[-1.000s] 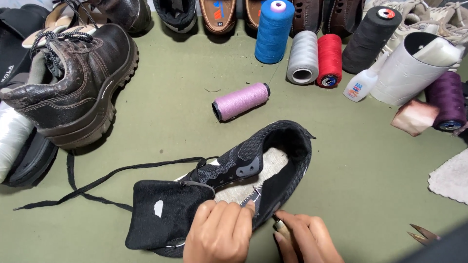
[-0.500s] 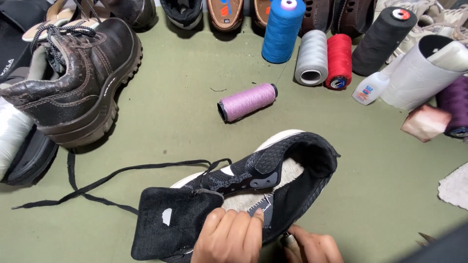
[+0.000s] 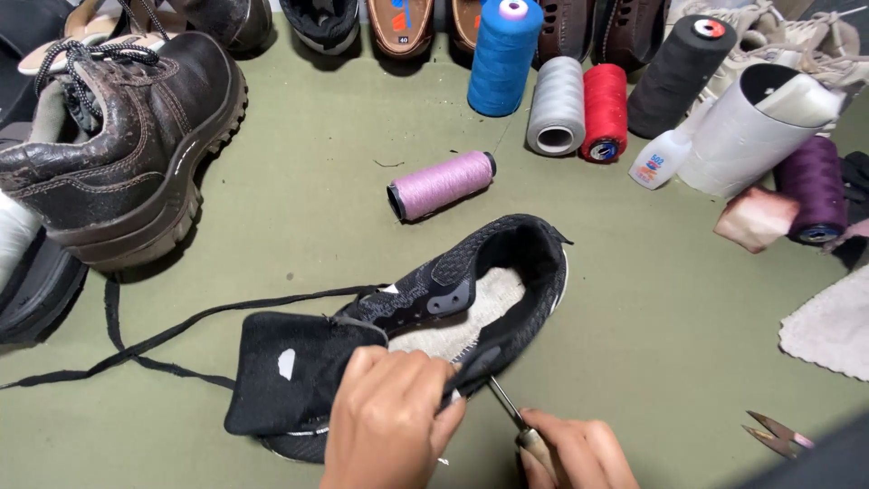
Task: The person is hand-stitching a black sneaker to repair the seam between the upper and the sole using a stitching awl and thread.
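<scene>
Black sneaker (image 3: 471, 299) lower centre on tabletop (image 3: 299, 208). Left hand (image 3: 389, 421) fingers grip its collar edge; right hand (image 3: 579, 453) fingers closed on awl (image 3: 509, 412). Stitching step, judged; next needs steady piercing.

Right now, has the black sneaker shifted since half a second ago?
Yes. The black sneaker has swung its heel end nearer the pink thread spool, which lies still on the green mat; the left hand grips it.

Sneaker (image 3: 471, 290): black matt knit cloth, fuzzy pale insole. Awl (image 3: 507, 409): shiny metal shaft. Boot (image 3: 118, 145): cracked, glossy brown leather. Surface (image 3: 308, 190): matt olive cloth.
</scene>
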